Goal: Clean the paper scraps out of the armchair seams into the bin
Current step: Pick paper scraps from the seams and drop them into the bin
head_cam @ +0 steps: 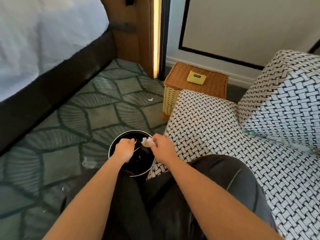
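A wad of paper scraps (146, 142) is pinched in the fingertips of the right hand (161, 147), held right over the open mouth of the bin (121, 135). The left hand (123, 149) is poised above the bin too, fingers curled; whether anything is gripped there cannot be told. So one load looks ready to be dropped. More is left, though: in the armchair (216, 122), well to the right of the bin, pale bits are seen in the seam (284, 142) between seat and back. On the carpet (103, 110), a scrap (150, 99) is spotted beyond the bin, another pale patch (89, 162) just left of it.
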### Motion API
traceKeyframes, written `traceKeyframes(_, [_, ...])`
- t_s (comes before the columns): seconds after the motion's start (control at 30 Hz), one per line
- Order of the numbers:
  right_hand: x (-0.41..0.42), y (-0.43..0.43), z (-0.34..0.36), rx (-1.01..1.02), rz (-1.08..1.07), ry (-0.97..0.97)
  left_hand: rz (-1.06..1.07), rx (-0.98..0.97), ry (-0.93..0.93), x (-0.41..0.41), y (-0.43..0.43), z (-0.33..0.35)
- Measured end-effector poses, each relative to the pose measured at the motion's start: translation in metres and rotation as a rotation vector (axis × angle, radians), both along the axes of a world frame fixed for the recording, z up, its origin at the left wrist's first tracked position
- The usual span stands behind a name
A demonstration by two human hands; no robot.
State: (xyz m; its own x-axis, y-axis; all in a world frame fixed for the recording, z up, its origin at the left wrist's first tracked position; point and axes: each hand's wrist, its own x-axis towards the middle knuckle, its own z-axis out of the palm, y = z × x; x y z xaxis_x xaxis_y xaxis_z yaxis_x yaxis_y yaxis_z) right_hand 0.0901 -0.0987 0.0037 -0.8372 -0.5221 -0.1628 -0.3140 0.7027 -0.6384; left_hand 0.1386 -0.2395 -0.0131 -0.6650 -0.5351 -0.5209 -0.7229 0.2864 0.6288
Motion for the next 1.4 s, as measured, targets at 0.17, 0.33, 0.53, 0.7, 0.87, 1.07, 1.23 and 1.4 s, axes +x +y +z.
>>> traceKeyframes(0.17, [-0.007, -0.027, -0.026, 0.15, 0.053, 0.086, 0.075, 0.084, -0.087, 0.008, -0.027, -0.038])
traceKeyframes(0.33, [-0.022, -0.057, -0.053, 0.277, 0.082, -0.028, 0.091, 0.14, -0.179, -0.016, -0.032, -0.059])
traceKeyframes(0.53, [-0.035, -0.076, -0.09, 0.377, -0.018, -0.204, 0.212, 0.275, -0.261, -0.026, -0.048, -0.106])
traceKeyframes(0.7, [-0.037, -0.078, -0.096, 0.4, 0.069, -0.357, 0.123, 0.312, -0.247, -0.031, -0.048, -0.112])
traceKeyframes(0.87, [-0.035, -0.076, -0.094, 0.379, 0.062, -0.345, -0.062, 0.128, -0.249, -0.024, -0.037, -0.103])
traceKeyframes(1.07, [-0.04, -0.068, -0.069, 0.174, 0.068, -0.303, -0.147, 0.063, -0.127, -0.02, -0.04, -0.077])
traceKeyframes(1.23, [-0.055, -0.043, -0.027, 0.098, 0.097, -0.145, -0.172, 0.049, -0.057, -0.019, -0.041, -0.048])
traceKeyframes(1.4, [-0.073, 0.019, 0.011, 0.267, 0.152, 0.135, -0.242, 0.097, 0.024, -0.041, -0.013, -0.003])
